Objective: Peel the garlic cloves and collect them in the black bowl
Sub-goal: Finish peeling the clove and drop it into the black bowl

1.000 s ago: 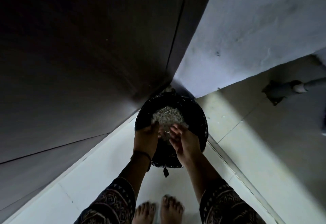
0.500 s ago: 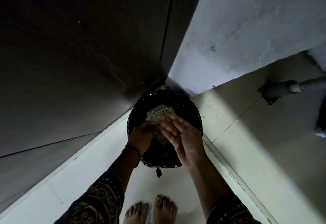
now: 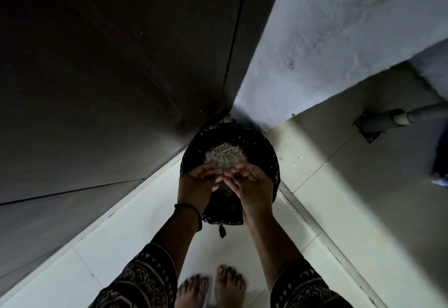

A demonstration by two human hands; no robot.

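Hands meet fingertip to fingertip: the left hand [image 3: 196, 182], back up, with a thin dark band [image 3: 191, 210] at the wrist, and the right hand [image 3: 252, 184], palm up. Both have loosely spread, slightly blurred fingers, and neither visibly holds anything. Directly below them stands a round black bin [image 3: 264, 145] lined with crinkled, glossy black plastic, holding a heap of pale, dry, papery garlic skins [image 3: 225, 154]. The bin sits on pale glossy floor tiles [image 3: 135, 230], in the corner where a smooth dark panel [image 3: 109, 77] meets a rough grey plastered wall [image 3: 339, 40]. Patterned dark sleeves [image 3: 143, 281] and bare feet [image 3: 211, 288] show at the bottom edge, and a grey pipe [image 3: 378, 123] lies well to the right.
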